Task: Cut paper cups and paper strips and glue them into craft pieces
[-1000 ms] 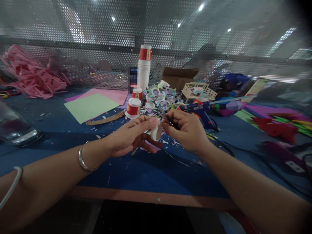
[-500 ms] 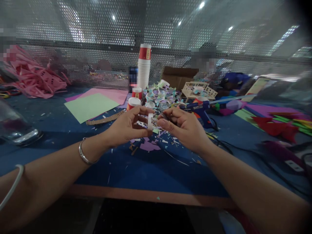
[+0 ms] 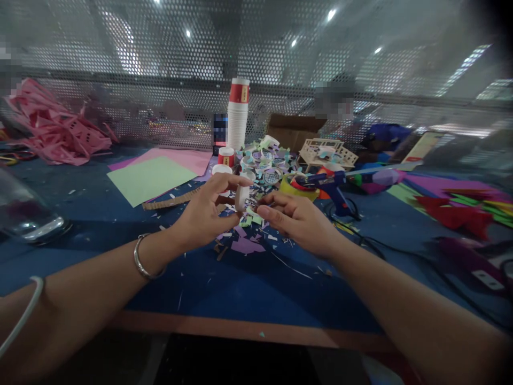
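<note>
Between thumb and fingers, my left hand holds a small white paper ring, seen nearly edge-on. My right hand is just to its right, thumb and fingers pinched together; something small and dark shows near the fingertips, too blurred to name. A gap separates the right fingertips from the ring. Under and behind both hands lie paper scraps, purple, white and green. Beyond them is a pile of small decorated rings with pale green and purple pieces.
A tall stack of paper cups stands behind the pile. On the right are a blue glue gun with its cable and red paper. Green paper, a clear container and pink strips lie left.
The white ring has turned and shifted slightly left with my left hand. My right fingertips are a bit farther from it. A yellow roll now shows behind my right hand.
</note>
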`<action>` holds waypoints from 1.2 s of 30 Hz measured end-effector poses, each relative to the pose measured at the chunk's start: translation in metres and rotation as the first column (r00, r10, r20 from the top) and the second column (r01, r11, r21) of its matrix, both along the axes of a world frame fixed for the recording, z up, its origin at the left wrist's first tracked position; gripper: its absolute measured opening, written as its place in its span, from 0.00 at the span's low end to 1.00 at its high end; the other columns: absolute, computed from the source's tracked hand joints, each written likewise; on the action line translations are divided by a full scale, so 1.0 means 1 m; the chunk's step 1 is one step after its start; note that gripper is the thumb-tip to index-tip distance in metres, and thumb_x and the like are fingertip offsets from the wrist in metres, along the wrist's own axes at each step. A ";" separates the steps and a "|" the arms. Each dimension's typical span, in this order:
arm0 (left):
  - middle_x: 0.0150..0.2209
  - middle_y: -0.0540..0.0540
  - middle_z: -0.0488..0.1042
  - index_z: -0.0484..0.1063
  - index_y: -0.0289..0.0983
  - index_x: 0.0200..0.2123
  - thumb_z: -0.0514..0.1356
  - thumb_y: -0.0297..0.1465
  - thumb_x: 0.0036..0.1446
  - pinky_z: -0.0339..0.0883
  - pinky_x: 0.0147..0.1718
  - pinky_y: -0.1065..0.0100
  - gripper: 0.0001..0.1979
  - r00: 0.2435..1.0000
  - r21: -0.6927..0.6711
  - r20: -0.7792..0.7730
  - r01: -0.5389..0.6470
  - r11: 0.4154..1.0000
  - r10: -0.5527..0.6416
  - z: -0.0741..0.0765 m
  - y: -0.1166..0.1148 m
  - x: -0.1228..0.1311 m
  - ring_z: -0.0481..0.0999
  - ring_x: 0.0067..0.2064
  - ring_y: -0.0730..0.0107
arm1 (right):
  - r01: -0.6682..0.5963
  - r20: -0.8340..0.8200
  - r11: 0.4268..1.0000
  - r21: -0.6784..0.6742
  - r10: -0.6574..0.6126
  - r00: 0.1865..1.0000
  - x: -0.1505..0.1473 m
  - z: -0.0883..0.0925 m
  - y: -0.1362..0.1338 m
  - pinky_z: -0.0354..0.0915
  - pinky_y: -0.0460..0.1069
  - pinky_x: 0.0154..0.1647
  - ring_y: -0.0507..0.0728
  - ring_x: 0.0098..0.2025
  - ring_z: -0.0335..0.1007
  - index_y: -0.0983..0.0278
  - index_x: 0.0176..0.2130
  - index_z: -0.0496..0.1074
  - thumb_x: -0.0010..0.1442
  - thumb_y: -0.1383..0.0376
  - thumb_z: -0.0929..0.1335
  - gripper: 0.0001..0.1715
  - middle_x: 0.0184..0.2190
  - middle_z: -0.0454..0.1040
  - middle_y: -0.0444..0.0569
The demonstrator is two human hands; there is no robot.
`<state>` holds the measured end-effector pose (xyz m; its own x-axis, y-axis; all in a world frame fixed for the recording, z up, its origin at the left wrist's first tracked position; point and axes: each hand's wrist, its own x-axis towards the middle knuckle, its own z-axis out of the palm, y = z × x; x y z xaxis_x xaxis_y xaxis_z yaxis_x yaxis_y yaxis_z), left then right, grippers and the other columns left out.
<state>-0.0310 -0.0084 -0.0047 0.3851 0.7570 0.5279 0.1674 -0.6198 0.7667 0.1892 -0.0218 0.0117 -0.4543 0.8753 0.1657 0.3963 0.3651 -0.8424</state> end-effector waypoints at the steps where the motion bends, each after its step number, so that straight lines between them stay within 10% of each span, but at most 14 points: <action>1: 0.52 0.42 0.68 0.69 0.40 0.53 0.63 0.21 0.50 0.72 0.50 0.61 0.25 1.000 0.031 -0.022 -0.006 1.000 0.007 0.000 -0.001 0.000 0.69 0.54 0.61 | -0.007 -0.007 1.000 -0.014 0.007 1.000 0.000 0.000 0.000 0.46 0.48 0.21 0.48 0.20 0.52 0.63 0.40 0.72 0.65 0.45 0.67 0.23 0.18 0.58 0.37; 36: 0.54 0.44 0.71 0.71 0.43 0.53 0.58 0.15 0.48 0.69 0.56 0.58 0.30 0.992 0.235 -0.120 -0.002 0.972 0.031 0.000 0.002 -0.004 0.70 0.59 0.60 | -0.083 -0.099 0.984 -0.156 0.068 0.993 0.000 -0.003 0.000 0.45 0.46 0.20 0.47 0.18 0.48 0.64 0.31 0.71 0.65 0.45 0.67 0.26 0.16 0.54 0.36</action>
<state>-0.0354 -0.0068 -0.0045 0.4462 0.6251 0.6404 0.2626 -0.7756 0.5741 0.1888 -0.0219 0.0088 -0.5096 0.8575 0.0709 0.2901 0.2487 -0.9241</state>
